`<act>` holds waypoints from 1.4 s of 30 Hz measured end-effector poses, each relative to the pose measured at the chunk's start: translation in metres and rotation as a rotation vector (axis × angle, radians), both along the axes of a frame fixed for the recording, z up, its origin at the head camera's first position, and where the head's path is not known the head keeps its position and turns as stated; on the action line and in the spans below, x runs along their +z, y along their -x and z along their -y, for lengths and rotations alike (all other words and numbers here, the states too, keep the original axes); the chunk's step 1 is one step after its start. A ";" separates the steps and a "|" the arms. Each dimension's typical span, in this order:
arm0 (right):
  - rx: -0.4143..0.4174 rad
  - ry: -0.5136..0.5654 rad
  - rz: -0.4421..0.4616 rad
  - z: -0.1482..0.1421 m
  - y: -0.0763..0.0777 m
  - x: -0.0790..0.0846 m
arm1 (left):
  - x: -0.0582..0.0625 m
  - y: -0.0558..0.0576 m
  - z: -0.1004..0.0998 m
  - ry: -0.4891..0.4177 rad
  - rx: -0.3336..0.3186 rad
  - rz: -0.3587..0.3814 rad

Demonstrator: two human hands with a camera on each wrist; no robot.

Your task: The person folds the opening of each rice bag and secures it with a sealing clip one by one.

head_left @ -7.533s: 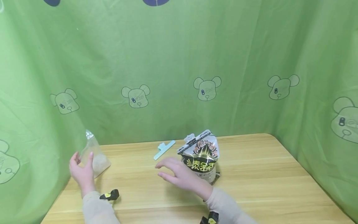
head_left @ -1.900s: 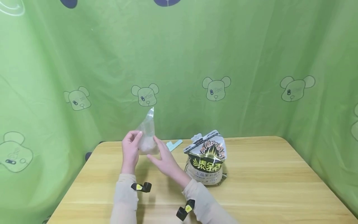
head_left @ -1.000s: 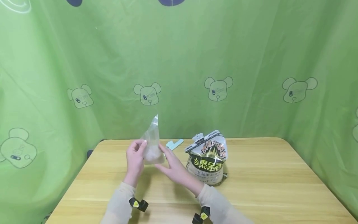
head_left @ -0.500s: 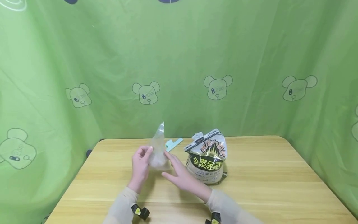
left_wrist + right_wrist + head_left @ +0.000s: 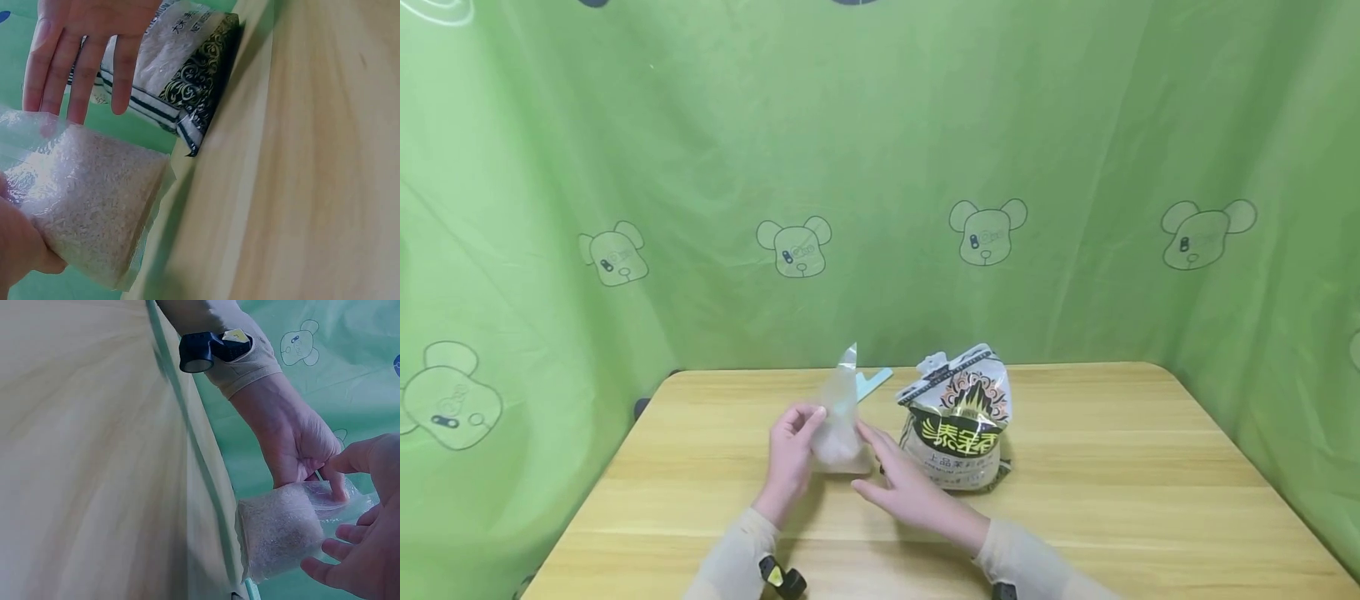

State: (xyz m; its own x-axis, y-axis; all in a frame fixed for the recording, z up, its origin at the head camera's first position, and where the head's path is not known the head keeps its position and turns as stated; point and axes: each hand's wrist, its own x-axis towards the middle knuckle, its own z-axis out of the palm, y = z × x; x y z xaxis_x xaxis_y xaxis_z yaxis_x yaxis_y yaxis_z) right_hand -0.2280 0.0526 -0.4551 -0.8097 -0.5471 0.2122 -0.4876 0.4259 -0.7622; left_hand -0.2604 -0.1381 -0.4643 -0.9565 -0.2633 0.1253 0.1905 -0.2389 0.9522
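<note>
A clear plastic bag of rice (image 5: 837,442) stands out between my two hands in the head view, its pointed top upward. My left hand (image 5: 792,452) grips its left side, thumb on the near face. On the other side is my right hand (image 5: 913,493), fingers straight, fingertips right at the bag. The left wrist view shows the white grains in the bag (image 5: 106,200) and the right hand's straight fingers (image 5: 78,69) beyond it. In the right wrist view, the rice bag (image 5: 280,534) hangs with its filled end toward the table.
Just right of the hands stands a larger printed rice bag (image 5: 961,446), its top folded under a pale clip (image 5: 934,364). A light-blue bag clip (image 5: 876,382) lies behind the clear bag, partly hidden. A green curtain (image 5: 880,167) rises behind the wooden table (image 5: 1112,467).
First the clear bag stood at the table's left, beside my left hand. It was raised to the middle between both hands, then moved right and lower, toward the printed bag.
</note>
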 end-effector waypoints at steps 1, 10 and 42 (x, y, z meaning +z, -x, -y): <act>-0.002 -0.001 -0.002 -0.001 0.000 -0.001 | 0.000 0.000 -0.001 -0.007 -0.008 0.002; -0.010 -0.021 0.001 -0.008 -0.002 -0.007 | -0.007 -0.001 -0.007 -0.012 -0.031 0.003; -0.022 -0.025 -0.026 -0.012 0.000 -0.001 | -0.009 0.001 0.008 0.121 -0.048 0.082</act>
State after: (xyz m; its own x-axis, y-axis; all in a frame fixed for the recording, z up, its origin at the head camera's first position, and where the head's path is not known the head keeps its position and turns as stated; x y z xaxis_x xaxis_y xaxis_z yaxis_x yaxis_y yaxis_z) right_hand -0.2282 0.0644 -0.4565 -0.8160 -0.5344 0.2203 -0.4975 0.4554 -0.7383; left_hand -0.2612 -0.1458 -0.4735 -0.9760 -0.2046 0.0743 0.1020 -0.1285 0.9864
